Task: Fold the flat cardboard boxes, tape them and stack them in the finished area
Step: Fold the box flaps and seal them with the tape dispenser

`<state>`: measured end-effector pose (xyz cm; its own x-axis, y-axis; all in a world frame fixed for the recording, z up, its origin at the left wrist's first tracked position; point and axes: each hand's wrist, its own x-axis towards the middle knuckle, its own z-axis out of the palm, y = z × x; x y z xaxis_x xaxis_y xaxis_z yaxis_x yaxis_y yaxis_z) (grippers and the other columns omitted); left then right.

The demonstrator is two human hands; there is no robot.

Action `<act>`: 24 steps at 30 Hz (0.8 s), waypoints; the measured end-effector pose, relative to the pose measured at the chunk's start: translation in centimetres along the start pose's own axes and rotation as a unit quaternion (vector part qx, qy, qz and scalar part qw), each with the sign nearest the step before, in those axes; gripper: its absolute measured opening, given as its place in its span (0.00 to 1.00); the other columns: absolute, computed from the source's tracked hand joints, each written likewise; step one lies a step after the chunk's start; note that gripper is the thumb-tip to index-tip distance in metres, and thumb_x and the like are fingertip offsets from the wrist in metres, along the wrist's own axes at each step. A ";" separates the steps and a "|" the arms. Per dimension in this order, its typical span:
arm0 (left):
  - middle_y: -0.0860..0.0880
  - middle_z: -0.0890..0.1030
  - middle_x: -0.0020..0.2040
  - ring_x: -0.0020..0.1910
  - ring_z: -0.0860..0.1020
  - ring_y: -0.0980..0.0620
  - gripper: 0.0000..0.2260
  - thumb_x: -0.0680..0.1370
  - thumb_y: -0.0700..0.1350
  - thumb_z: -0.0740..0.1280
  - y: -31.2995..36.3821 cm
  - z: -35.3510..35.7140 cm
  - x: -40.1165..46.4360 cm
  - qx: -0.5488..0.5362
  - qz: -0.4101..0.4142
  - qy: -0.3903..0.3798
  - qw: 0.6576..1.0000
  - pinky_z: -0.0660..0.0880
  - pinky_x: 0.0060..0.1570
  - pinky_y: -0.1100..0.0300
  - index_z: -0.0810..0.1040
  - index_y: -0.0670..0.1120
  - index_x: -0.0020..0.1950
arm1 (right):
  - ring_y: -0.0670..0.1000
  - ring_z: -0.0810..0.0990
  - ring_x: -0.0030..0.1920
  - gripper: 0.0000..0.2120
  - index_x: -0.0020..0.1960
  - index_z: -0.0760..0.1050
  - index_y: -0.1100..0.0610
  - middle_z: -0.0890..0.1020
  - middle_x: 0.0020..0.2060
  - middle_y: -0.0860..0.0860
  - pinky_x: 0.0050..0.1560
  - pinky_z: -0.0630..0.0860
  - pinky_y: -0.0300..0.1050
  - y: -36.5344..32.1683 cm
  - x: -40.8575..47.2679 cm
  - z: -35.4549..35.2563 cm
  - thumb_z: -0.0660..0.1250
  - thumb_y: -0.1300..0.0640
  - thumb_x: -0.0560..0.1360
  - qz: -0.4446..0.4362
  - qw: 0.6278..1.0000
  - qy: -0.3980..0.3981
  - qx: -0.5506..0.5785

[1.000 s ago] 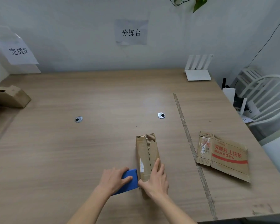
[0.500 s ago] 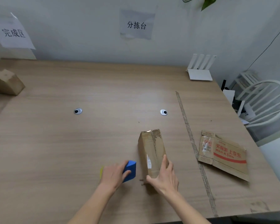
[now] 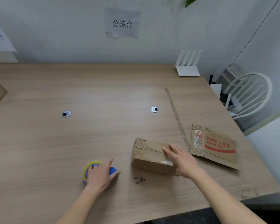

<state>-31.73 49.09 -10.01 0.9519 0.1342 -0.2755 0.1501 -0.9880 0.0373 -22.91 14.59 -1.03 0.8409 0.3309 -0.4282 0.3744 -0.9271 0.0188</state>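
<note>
- While our right hand (image 3: 183,160) lies flat, fingers straight, on the folded box (image 3: 149,156) near the table's (image 3: 87,88) front edge,
- our left hand (image 3: 100,175) grips the tape dispenser (image 3: 88,171) beside it.

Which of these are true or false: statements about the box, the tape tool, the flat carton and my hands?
1. The right hand rests on the folded brown cardboard box. True.
2. The left hand lies on the flattened carton with red print. False: it covers the blue and yellow tape dispenser.
3. The flattened carton lies right of the table's tape strip. True.
4. The white router stands on the folded box. False: it sits at the wooden table's far edge.
</note>
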 end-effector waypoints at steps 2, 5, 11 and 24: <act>0.48 0.80 0.61 0.59 0.78 0.45 0.37 0.75 0.74 0.47 2.0 -1.4 0.5 -0.051 0.045 0.060 0.996 0.73 0.56 0.52 0.65 0.55 0.77 | 0.52 0.47 0.82 0.47 0.81 0.48 0.39 0.46 0.82 0.48 0.79 0.51 0.49 -0.4 -0.2 0.3 0.65 0.69 0.74 0.018 0.998 0.053 -0.003; 0.50 0.67 0.77 0.74 0.68 0.48 0.33 0.78 0.70 0.50 5.9 -4.0 1.6 -0.191 0.123 0.071 0.971 0.68 0.69 0.52 0.62 0.57 0.79 | 0.54 0.56 0.80 0.39 0.79 0.60 0.40 0.54 0.81 0.51 0.78 0.56 0.51 -1.3 -1.6 1.9 0.68 0.64 0.74 0.057 0.989 0.134 0.024; 0.52 0.50 0.82 0.81 0.53 0.49 0.27 0.82 0.59 0.61 10.8 -5.8 5.6 -0.228 0.158 -0.012 0.961 0.54 0.77 0.54 0.57 0.62 0.80 | 0.46 0.76 0.60 0.27 0.78 0.56 0.36 0.71 0.69 0.47 0.45 0.71 0.35 -3.1 -5.3 5.2 0.59 0.39 0.81 0.183 0.941 0.130 0.254; 0.50 0.78 0.53 0.42 0.79 0.56 0.33 0.76 0.54 0.73 10.6 -2.4 3.6 -0.336 0.182 -0.105 0.918 0.74 0.48 0.62 0.61 0.66 0.76 | 0.47 0.48 0.81 0.37 0.81 0.49 0.41 0.50 0.82 0.50 0.79 0.50 0.42 -4.3 2.0 5.0 0.67 0.51 0.79 0.024 0.889 0.016 0.457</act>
<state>-26.07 39.28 -8.35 0.9101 -0.2820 -0.3035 0.0311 -0.6841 0.7287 -24.76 18.37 -6.46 0.8632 0.2783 -0.4213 -0.1247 -0.6910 -0.7120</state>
